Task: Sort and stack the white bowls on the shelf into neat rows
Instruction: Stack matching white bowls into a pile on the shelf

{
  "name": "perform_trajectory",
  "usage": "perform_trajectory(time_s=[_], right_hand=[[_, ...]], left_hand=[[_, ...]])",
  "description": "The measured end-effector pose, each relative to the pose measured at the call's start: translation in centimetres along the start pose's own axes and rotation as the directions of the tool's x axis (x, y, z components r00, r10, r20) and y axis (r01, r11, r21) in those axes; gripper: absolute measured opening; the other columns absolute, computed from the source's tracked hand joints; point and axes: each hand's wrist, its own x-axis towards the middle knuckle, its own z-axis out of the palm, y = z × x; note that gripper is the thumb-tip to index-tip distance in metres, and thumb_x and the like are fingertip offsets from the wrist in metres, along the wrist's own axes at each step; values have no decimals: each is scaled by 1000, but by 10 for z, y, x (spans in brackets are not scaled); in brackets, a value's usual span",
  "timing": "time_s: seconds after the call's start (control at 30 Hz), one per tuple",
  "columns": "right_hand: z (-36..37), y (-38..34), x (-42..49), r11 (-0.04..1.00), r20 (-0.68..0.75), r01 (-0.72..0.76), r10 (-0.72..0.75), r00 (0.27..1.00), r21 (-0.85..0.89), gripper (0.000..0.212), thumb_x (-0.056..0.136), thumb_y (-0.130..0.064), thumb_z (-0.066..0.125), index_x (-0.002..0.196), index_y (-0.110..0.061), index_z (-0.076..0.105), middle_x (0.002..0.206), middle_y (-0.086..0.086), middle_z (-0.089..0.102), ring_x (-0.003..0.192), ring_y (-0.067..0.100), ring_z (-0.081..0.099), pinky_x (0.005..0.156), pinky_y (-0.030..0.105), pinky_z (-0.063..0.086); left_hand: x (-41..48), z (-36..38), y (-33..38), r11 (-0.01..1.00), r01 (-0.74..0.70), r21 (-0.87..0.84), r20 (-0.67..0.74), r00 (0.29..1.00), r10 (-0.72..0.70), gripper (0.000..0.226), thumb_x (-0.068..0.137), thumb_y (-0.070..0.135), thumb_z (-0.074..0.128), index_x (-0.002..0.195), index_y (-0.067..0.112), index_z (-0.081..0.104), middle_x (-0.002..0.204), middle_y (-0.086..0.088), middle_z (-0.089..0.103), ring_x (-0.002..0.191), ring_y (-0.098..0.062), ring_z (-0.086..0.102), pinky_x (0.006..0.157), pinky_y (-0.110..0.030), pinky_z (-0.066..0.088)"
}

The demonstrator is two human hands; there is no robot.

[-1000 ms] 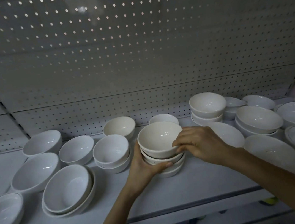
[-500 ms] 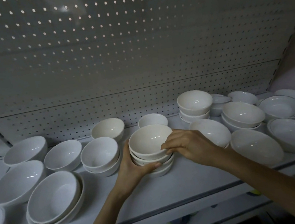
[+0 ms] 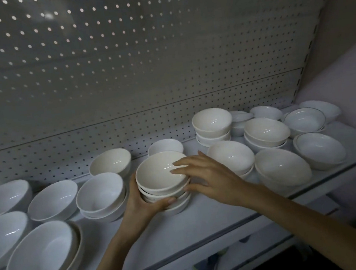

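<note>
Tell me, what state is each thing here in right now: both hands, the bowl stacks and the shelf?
left hand, grips the side of the middle stack.
right hand, fingers spread, touching that stack's top rim.
middle stack, nested, upright on the shelf.
front-left pair, nested, tilted.
back-right stack, nested, upright.
shelf, bowls scattered, not yet in neat rows.
</note>
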Motion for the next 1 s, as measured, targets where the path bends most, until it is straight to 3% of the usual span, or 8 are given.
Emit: perform_trajectory(time_s=[0.13,0.23,0.37,0.47,0.6,0.73,0.9,1.0], right_hand=[[0,6,-18,992,-46,-116,114,992,-43,49,90,-36,58,135,-24,47,142,-1,43,130,11,36,113,33,11],[-2,21,-37,958,-54,-267,263,963,-101,56,91,-34,57,141,-26,34,145,-4,38,134,9,28,116,36,1],[-1,43,-61,895,-130,-402,383,915,-194,54,86,-34,61,134,-13,48,129,6,57,122,25,51,114,51,16],[-2,51,-68,875,-138,-412,389,911,-255,44,81,-22,70,123,-11,60,111,9,69,102,30,63,108,49,27],[-11,46,-61,871,-173,-432,400,900,-234,36,85,-8,65,120,-10,62,114,10,68,103,34,60,98,37,39],[-15,47,-59,868,-183,-442,407,895,-226,33,87,-10,62,119,-15,64,114,7,68,99,34,58,86,33,41],[-18,50,-63,884,-172,-431,403,899,-179,31,87,-8,62,117,-15,65,114,7,67,100,35,55,86,35,40],[-24,51,-64,905,-164,-399,376,912,-145,25,87,-17,64,112,-14,68,107,7,70,98,30,57,85,34,41]], left_hand=[[0,-2,0,1000,0,-6,9,1000,0,110,34,66,85,128,43,32,134,14,47,118,4,49,96,-21,43],[-1,0,2,999,-35,-8,5,999,35,110,38,58,86,132,39,31,133,19,46,118,8,48,93,-13,44],[-5,7,-1,995,-92,24,-9,996,92,115,45,47,86,141,27,24,137,19,42,124,6,44,97,-7,39],[-6,10,-1,996,-92,7,-28,995,92,117,45,46,86,142,23,24,138,14,43,124,5,45,97,-6,38],[-8,11,1,994,-106,-14,-34,994,105,112,47,46,85,141,21,29,136,13,47,122,3,48,98,-10,41],[-7,11,0,995,-101,-12,-33,994,100,117,44,54,85,142,23,29,136,15,48,123,1,48,99,-21,40],[1,15,0,995,-97,-19,-43,994,96,108,46,48,82,139,31,29,128,36,44,119,12,46,96,-10,39],[4,17,0,995,-96,-13,-34,995,96,104,47,48,81,135,37,27,119,47,42,116,18,44,89,0,37]])
